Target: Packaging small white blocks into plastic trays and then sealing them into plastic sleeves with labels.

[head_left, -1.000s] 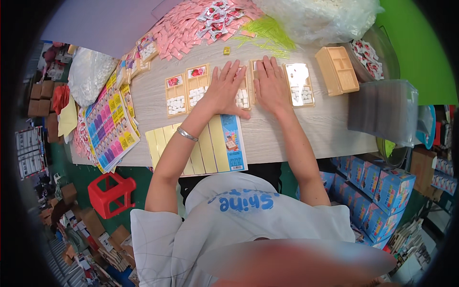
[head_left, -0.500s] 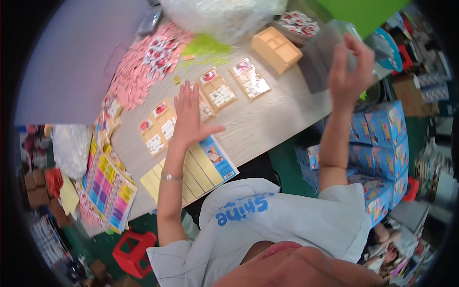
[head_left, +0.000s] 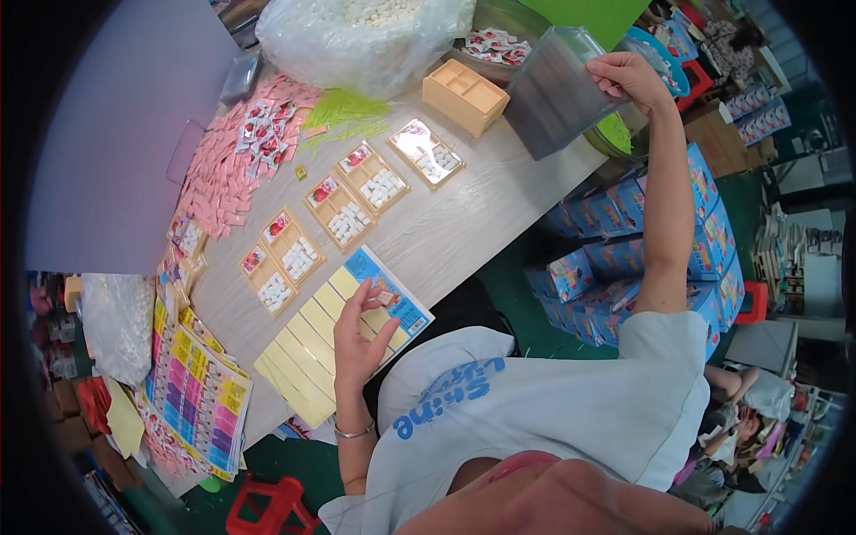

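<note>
My right hand (head_left: 631, 80) reaches to the far right, fingers pinched at the upper edge of a see-through grey block (head_left: 555, 98), which looks like stacked clear plastic lids. Whether one lid is separated there is not clear. My left hand (head_left: 361, 343) hovers over the pale yellow cards (head_left: 303, 352) with thumb and fingers apart, holding nothing. Beyond it stand several beige divided trays (head_left: 342, 214), each with white pieces in one compartment and a small red-and-white packet in another. The farthest-right tray (head_left: 426, 153) has a shiny clear cover.
A stack of beige trays (head_left: 464, 96) stands beside the grey block. Behind lie pink strips (head_left: 218, 183), green sticks (head_left: 348, 114) and a clear bag of white pieces (head_left: 366, 45). Blue boxes (head_left: 660, 241) are piled right of the table; colourful printed sheets (head_left: 201, 392) lie at left.
My right hand has come down to the grey block's edge, its fingers now closed. My left hand has drawn back toward me from the trays to above the cards. The whole view has shifted.
</note>
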`<act>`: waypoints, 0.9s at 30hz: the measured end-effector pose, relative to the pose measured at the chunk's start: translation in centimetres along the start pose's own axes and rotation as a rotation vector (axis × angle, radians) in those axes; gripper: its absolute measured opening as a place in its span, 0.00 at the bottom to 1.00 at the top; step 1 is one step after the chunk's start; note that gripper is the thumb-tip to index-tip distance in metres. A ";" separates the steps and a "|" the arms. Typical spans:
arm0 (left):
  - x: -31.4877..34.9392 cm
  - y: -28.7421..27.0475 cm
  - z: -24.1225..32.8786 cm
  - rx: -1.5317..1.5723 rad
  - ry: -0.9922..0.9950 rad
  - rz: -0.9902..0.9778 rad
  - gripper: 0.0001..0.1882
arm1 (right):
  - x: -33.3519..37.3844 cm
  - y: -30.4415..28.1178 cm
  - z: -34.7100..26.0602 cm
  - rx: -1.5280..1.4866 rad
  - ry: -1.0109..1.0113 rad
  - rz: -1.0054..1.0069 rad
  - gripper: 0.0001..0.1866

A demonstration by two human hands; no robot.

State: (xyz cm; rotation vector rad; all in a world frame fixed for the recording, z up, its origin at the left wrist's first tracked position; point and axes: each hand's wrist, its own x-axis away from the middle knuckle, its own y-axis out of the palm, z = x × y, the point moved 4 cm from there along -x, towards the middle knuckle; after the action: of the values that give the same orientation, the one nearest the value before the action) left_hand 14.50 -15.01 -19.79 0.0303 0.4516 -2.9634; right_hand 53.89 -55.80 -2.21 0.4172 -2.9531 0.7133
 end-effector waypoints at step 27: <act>-7.6 -12.6 -5.3 -0.739 -0.379 0.762 0.30 | 6.4 53.7 -0.8 0.288 -0.379 -0.483 0.16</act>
State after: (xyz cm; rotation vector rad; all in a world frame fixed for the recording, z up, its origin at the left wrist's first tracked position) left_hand 20.17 -0.48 -20.83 -0.3454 1.1279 -1.8732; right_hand 32.80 -11.04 -24.10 1.3670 -2.8681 1.0835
